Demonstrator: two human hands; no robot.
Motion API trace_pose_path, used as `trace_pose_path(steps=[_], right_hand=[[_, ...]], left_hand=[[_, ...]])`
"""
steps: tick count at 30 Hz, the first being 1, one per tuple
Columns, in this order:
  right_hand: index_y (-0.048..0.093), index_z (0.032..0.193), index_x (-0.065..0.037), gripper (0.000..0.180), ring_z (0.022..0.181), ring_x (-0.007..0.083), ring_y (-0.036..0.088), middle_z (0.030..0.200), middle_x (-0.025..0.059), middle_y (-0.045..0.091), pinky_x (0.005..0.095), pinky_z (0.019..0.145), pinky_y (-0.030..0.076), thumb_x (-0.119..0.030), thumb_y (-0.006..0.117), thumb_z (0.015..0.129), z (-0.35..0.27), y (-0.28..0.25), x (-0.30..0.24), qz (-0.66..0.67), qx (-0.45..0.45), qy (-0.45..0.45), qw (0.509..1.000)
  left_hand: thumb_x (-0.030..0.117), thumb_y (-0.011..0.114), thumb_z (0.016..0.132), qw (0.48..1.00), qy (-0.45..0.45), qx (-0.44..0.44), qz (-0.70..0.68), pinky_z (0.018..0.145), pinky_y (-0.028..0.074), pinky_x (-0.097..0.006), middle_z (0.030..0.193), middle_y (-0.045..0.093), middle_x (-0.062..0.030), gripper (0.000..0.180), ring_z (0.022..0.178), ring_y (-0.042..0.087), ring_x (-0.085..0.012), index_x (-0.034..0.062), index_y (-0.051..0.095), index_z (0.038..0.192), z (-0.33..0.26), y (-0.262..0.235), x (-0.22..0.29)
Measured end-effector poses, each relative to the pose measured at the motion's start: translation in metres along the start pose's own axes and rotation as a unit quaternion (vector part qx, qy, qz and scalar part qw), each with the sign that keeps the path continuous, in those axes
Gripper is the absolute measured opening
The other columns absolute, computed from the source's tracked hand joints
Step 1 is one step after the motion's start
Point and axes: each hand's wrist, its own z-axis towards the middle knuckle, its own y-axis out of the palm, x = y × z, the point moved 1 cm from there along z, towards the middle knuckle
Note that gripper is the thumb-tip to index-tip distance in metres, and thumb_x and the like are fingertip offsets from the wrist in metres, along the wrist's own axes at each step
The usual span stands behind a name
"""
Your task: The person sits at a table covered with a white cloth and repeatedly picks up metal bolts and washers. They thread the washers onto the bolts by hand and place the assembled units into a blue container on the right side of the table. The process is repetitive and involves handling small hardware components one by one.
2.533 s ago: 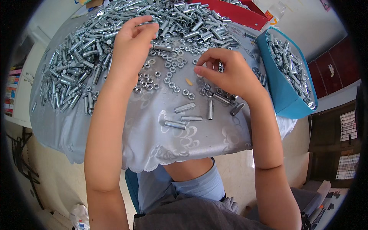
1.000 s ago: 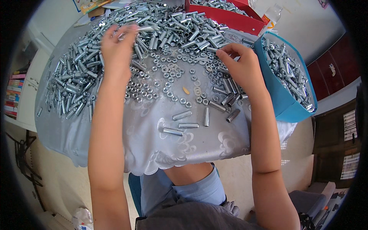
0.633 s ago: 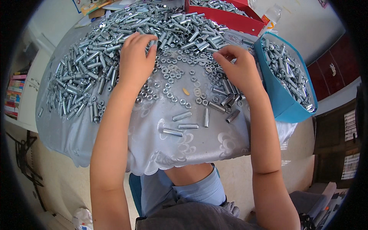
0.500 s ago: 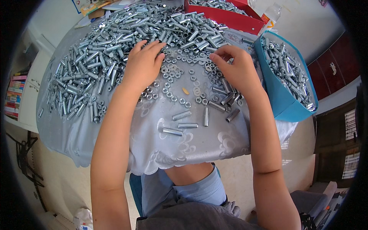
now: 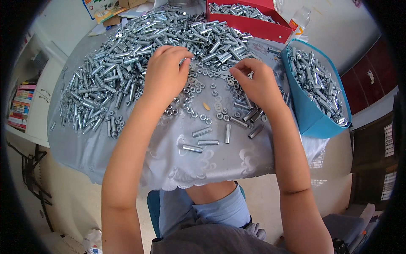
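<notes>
A big heap of silver metal sleeves and bolts [image 5: 127, 72] covers the far and left part of a table under a pale grey cloth [image 5: 127, 152]. Loose nuts and washers [image 5: 203, 106] lie scattered in the middle. My left hand [image 5: 165, 74] rests palm down at the edge of the heap, fingers curled over small parts, with a metal piece showing at the fingertips. My right hand [image 5: 258, 84] pinches something small among the nuts; what it grips is hidden. Three sleeves [image 5: 203, 139] lie apart near the front edge.
A blue bin [image 5: 313, 114] full of metal parts stands at the right edge of the table. A red tray [image 5: 253, 23] with more parts sits at the back. Books on a shelf [image 5: 21, 106] are at far left. A plastic bottle [image 5: 298, 21] stands behind the bin.
My left hand reached far into the heap, then came back toward the middle near the nuts. My right hand shifted slightly left over the nuts.
</notes>
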Motion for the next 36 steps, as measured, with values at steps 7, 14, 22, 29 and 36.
trace_pose_path(steps=[7,14,22,29,36], right_hand=[[0.062,0.084,0.004,0.019,0.069,0.0177,0.057,0.076,0.0117,0.062,0.0293,0.064,0.045,-0.013,0.067,0.076,-0.002,0.003,-0.001,0.051,0.024,-0.011,0.998],[0.064,0.078,0.001,0.016,0.072,0.0295,0.06,0.078,0.0159,0.062,0.037,0.065,0.047,-0.014,0.065,0.074,-0.003,0.006,-0.001,0.04,0.027,-0.059,0.997],[0.064,0.079,0.001,0.017,0.072,0.0284,0.061,0.078,0.0161,0.062,0.0354,0.066,0.047,-0.015,0.065,0.075,-0.002,0.006,0.001,0.046,0.019,-0.047,0.998],[0.064,0.087,-0.001,0.019,0.074,0.0286,0.06,0.08,0.015,0.062,0.0349,0.069,0.047,-0.015,0.067,0.074,-0.002,0.002,-0.004,0.066,-0.002,-0.051,0.997],[0.063,0.097,-0.001,0.021,0.079,0.0298,0.06,0.084,0.0157,0.062,0.0352,0.075,0.047,-0.009,0.064,0.077,-0.004,0.01,-0.016,0.073,0.026,-0.254,0.964]], left_hand=[[0.025,0.063,0.078,0.985,-0.034,-0.166,0.018,0.079,0.047,-0.037,0.096,0.064,-0.0116,0.025,0.091,0.059,-0.0284,0.0099,0.067,0.098,0.052,0.026,-0.028],[0.032,0.068,0.073,0.982,-0.059,-0.174,-0.035,0.071,0.048,-0.037,0.083,0.066,-0.0099,0.031,0.079,0.062,-0.0279,0.008,0.068,0.092,0.062,0.045,-0.034],[0.018,0.062,0.079,0.984,0.017,-0.175,0.031,0.068,0.048,-0.033,0.084,0.065,-0.0151,0.02,0.076,0.063,-0.0279,0.0012,0.066,0.09,0.06,0.04,-0.026],[0.015,0.058,0.085,0.986,-0.091,0.019,-0.136,0.068,0.048,-0.028,0.084,0.067,-0.0108,0.02,0.076,0.063,-0.018,0.0009,0.065,0.097,0.019,0.009,-0.004],[0.014,0.057,0.088,0.847,-0.152,-0.043,-0.508,0.069,0.049,-0.022,0.084,0.064,-0.0051,0.02,0.074,0.06,-0.01,-0.001,0.063,0.098,-0.013,0.007,0.029]])
